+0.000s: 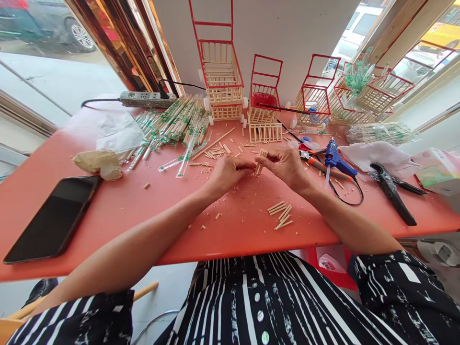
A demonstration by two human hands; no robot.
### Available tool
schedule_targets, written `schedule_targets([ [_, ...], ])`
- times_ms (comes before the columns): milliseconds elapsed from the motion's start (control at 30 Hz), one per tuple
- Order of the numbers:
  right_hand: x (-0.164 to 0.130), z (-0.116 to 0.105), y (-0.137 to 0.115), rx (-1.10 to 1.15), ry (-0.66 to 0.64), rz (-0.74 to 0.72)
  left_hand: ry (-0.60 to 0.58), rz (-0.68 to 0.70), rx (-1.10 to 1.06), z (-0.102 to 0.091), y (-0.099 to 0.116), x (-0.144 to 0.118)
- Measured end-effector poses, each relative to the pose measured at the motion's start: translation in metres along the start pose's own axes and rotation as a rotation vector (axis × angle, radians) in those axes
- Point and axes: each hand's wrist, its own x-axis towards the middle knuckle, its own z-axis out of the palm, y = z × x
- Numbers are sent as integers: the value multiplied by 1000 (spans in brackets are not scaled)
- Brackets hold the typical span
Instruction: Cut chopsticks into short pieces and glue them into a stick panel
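Both hands, left (228, 173) and right (285, 165), pinch a few short sticks (261, 160) together, loose grip could scatter them across the table (237, 230)

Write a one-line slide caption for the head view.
Both hands, left hand and right hand, pinch a small bundle of cut sticks above a red table strewn with offcuts.

One phone (53, 218), one blue glue gun (336, 160), one power strip (145, 98), two hands.
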Motion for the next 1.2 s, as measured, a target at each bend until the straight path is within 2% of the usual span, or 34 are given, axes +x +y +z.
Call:
schedule_targets([
  [200,0,0,1,105,21,38,11,0,-42,2,2,-1],
  [300,1,-2,2,235,-16,76,3,-1,-80,4,3,-2],
  [467,2,-5,3,406,-92,163,-77,-48,-230,6,5,-2],
  [767,3,-9,1,594,-229,274,-156,-145,-342,4,14,-5],
  [1000,3,-11,5,545,-271,255,-201,-162,-373,4,14,-6],
  [1200,2,-10,4,486,-253,161,-220,-142,-352,3,15,-6],
])
